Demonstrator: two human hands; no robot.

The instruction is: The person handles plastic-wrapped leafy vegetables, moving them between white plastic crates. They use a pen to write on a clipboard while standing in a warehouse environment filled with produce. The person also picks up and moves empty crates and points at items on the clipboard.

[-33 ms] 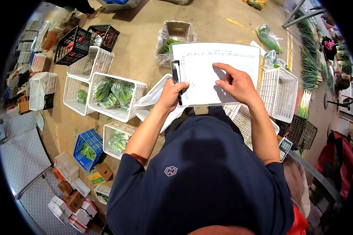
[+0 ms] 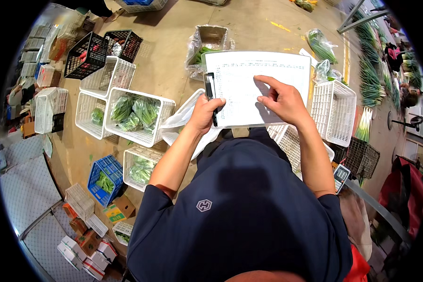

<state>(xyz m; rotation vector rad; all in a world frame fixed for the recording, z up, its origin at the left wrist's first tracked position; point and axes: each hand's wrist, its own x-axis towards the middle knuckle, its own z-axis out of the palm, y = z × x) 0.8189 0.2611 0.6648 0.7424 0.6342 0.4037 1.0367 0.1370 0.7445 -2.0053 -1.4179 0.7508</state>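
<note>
A clipboard with a black clip is held in front of my waist, and a white printed sheet lies on it. My left hand grips its left edge beside the clip, thumb on top; the fingers underneath are hidden. Over the right half of the sheet, my right hand has its index finger stretched out and the thumb apart, the other fingers curled. That fingertip is at the upper middle of the page; whether it touches the paper I cannot tell. Nothing shows in the right hand.
At left stand white crates, one with bagged greens, and a blue crate. Beyond the clipboard is a film-lined box. Another white crate stands at right, near rows of green onions. A metal bar crosses the lower right.
</note>
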